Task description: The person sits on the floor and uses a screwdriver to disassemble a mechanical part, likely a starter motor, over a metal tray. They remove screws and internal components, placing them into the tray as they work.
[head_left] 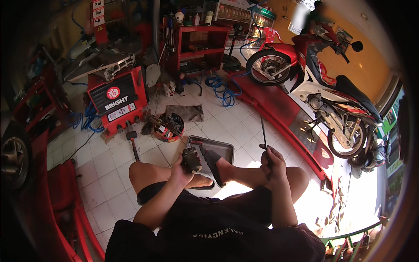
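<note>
My left hand (176, 171) is closed around a dark, stubby cylindrical metal part (191, 160), held above my crossed legs. My right hand (273, 162) grips a screwdriver (263, 131) with its long thin shaft pointing up and away from me; my fingers mostly cover its handle. On the floor between and beyond my hands lies a shallow dark grey tray (228, 151). A small red piece (196, 142) shows at the tray's far left edge, just past the metal part. My sandalled foot (214, 163) hides some of the tray.
Ahead to the left are a hammer (132, 142), a round tub of tools (176, 133) and a grey rag (185, 112). Beyond stand a red machine (118, 98) and a red shelf cart (198, 54). A motorcycle (323, 83) stands on a red lift ramp (279, 113) to the right.
</note>
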`<state>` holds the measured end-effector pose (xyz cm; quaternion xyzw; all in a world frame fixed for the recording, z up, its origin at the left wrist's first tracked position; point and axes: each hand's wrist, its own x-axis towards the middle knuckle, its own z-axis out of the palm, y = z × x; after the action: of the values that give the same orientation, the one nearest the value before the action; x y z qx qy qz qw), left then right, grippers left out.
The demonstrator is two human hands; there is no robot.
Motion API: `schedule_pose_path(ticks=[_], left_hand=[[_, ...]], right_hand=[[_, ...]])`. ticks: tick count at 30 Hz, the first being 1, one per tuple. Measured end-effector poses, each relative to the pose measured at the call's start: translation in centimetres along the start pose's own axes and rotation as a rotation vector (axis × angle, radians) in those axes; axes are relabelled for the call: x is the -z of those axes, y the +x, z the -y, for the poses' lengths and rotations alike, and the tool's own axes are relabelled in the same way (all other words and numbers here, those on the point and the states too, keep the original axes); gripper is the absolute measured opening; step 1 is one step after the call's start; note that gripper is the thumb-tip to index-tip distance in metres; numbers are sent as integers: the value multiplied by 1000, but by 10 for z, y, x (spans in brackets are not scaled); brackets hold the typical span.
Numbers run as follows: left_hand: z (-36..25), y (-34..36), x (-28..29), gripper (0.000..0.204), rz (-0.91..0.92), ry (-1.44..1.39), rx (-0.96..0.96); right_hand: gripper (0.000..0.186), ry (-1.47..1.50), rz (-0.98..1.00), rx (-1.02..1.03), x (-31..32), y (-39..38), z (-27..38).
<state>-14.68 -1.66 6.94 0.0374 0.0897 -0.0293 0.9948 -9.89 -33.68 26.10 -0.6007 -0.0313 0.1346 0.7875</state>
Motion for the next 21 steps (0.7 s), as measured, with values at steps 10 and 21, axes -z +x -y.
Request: schedule_pose_path(ticks=[10,21], left_hand=[[-24,-2,23,62,-67,82,-41],[1,13,26,58,-88,14,31]], right_hand=[[34,49,46,86,29,-62,17],[38,29,68,152,29,-78,29]])
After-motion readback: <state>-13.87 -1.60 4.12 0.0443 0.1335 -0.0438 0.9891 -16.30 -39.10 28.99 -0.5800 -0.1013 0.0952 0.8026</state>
